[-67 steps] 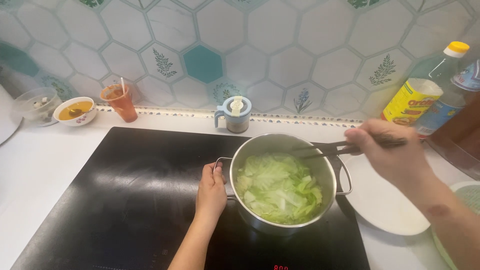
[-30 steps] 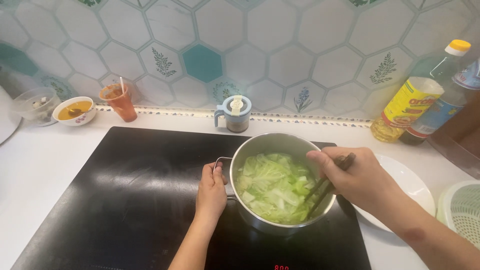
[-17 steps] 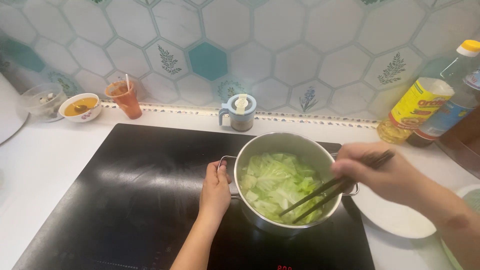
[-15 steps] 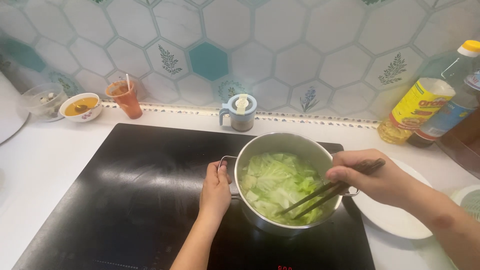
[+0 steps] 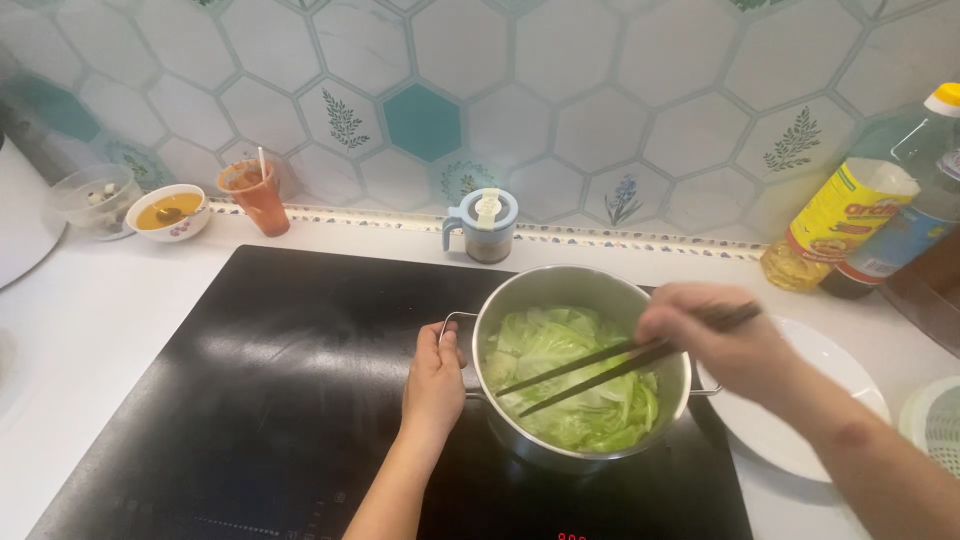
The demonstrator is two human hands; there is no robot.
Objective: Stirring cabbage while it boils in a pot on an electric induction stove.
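While the left hand (image 5: pixel 433 380) grips the pot (image 5: pixel 580 365) handle at nine o'clock on the black cooktop (image 5: pixel 250 390), the right hand (image 5: pixel 725 345) pinches chopsticks (image 5: pixel 600 365); their long axis runs from two o'clock, tips toward eight, in the cabbage (image 5: pixel 570 375); a hard push could tip the pot or flick hot leaves out.

— What's standing behind the worktop (image 5: pixel 90 330)?

— A wall (image 5: pixel 560 110) of pale hexagon tiles is running across, a few carrying leaf sprigs, one teal tile (image 5: pixel 423 122) sitting near the middle.

— And the surface?

— White, with a black glass hob (image 5: pixel 250 400) lying flush in it — soft light is glinting off both.
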